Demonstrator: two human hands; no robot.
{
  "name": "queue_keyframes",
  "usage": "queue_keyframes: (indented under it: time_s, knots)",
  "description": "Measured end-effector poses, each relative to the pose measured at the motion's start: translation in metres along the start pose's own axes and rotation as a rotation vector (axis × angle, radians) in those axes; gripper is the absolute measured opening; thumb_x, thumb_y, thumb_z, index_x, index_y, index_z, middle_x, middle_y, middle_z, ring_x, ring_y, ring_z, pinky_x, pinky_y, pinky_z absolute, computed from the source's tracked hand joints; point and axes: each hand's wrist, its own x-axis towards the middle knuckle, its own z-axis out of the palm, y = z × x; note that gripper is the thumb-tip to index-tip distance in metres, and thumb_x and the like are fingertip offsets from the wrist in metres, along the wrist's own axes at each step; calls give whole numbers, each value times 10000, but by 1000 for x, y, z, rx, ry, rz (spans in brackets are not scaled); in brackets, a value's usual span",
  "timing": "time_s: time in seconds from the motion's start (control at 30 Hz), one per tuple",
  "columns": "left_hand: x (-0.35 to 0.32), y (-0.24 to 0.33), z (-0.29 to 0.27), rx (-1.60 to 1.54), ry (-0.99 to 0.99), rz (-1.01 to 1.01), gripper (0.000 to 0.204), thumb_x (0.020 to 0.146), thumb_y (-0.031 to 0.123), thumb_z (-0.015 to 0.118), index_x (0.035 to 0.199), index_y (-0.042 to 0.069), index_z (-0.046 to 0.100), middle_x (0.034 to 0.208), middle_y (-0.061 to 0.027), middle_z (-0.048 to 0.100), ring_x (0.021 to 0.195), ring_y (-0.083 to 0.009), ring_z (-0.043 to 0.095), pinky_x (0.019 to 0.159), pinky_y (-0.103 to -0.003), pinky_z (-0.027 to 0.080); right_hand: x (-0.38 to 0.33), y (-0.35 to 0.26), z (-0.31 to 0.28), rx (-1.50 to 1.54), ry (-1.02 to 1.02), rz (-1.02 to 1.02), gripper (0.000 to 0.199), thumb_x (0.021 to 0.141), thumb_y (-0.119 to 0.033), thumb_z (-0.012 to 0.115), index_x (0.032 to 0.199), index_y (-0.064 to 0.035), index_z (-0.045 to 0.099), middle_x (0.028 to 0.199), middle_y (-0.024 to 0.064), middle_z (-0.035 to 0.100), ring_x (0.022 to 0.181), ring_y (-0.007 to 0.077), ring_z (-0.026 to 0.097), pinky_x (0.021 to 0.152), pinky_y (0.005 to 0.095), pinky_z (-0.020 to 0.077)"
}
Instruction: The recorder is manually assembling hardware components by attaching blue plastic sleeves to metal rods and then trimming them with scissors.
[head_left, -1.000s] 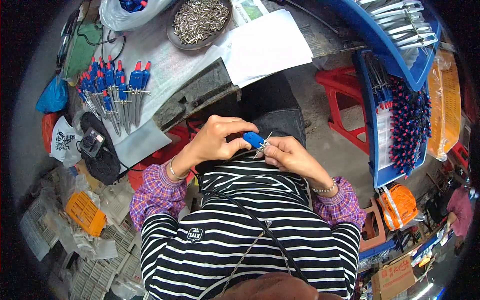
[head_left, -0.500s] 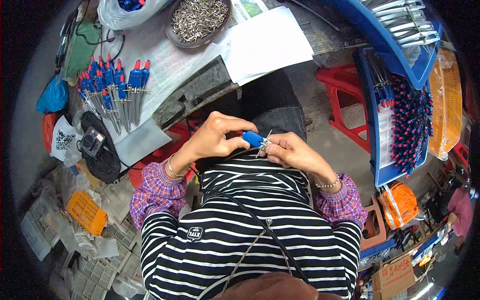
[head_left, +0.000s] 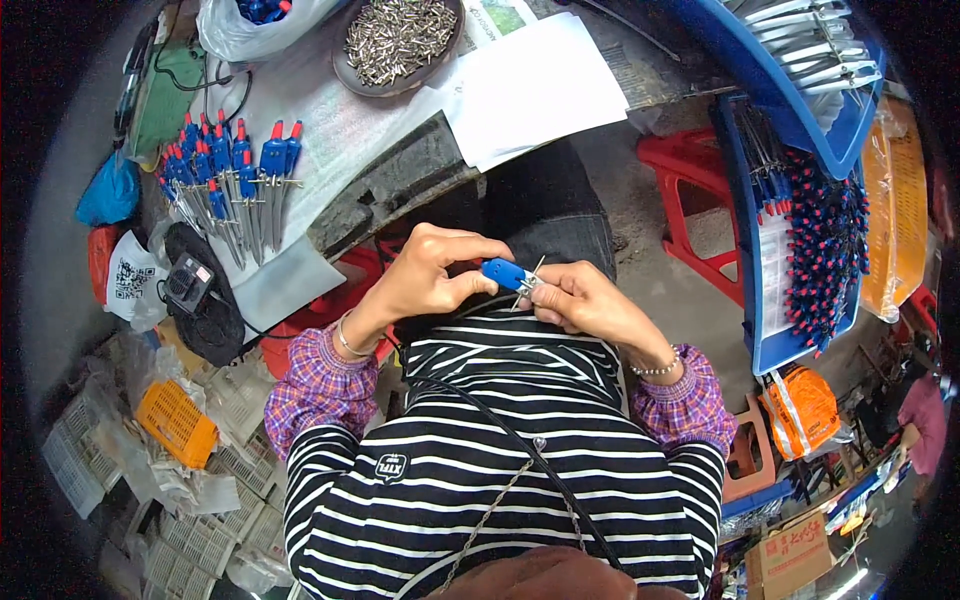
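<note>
Blue plastic compass head with thin metal legs [head_left: 508,274] sits at frame centre, held between both hands just above the person's striped shirt. Only the blue block and a couple of short silver prongs on its right end show; the rest is covered by fingers, so how long the legs are can't be read. Small metal bits at the junction are too fine to make out.

Left hand [head_left: 425,275]: curled closed, thumb and fingers pinching the left end of the blue block. Right hand [head_left: 580,300]: closed in a loose fist on the metal end, fingertips hiding whatever they grip there. Both wrists come out of purple plaid cuffs, each with a thin bracelet.

Upper left of frame: row of finished blue-and-red compasses [head_left: 225,175] lying on a grey table top [head_left: 340,130], well apart from the hands. Top centre: round dark bowl of small silver metal pins [head_left: 398,38], its top cut by the frame edge. White paper sheets [head_left: 535,90] lie just right of it. Right side: blue plastic tray packed with blue-and-red parts [head_left: 805,240], bent by the lens. Red plastic stool [head_left: 695,195] stands between tray and knees. Orange plastic basket [head_left: 175,425] lower left, among clutter that's hard to resolve.
</note>
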Motion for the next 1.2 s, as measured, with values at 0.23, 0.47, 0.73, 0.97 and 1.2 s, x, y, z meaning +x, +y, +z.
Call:
queue_keyframes:
  time_s: [0.23,0.47,0.73,0.97,1.2]
  knots:
    - [1,1,-1,-27,-41,5,267,687,116,748,917,-1,678,769,-126,679,649,-229,669,572,-292,507,1,6,1,-50,-11,-26,228,966,-186,489,918,-4,618,597,-65,440,486,12,336,430,186,246]
    - [-3,-2,2,-25,24,9,268,686,123,742,917,0,686,744,-123,673,631,-217,662,560,-287,500,-1,1,3,-5,27,9,231,922,-159,519,865,25,646,609,-21,515,552,59,438,509,229,342]
    - [-5,-4,2,-22,66,15,261,681,86,739,924,8,686,745,-115,676,627,-199,660,554,-279,502,2,1,5,29,31,15,246,931,-184,519,882,16,652,605,-30,505,549,52,427,501,223,328]
    - [-5,-1,1,-11,69,-11,267,677,94,745,920,0,687,751,-116,678,642,-199,666,558,-277,503,2,0,5,31,-4,14,244,974,-188,479,964,7,625,609,-70,443,468,0,325,412,172,245]
    - [-6,3,1,45,91,-16,280,671,126,761,912,2,692,751,-121,683,640,-204,673,565,-276,507,2,0,5,-21,15,-29,246,972,-198,489,953,6,626,604,-68,445,476,6,332,420,182,244]
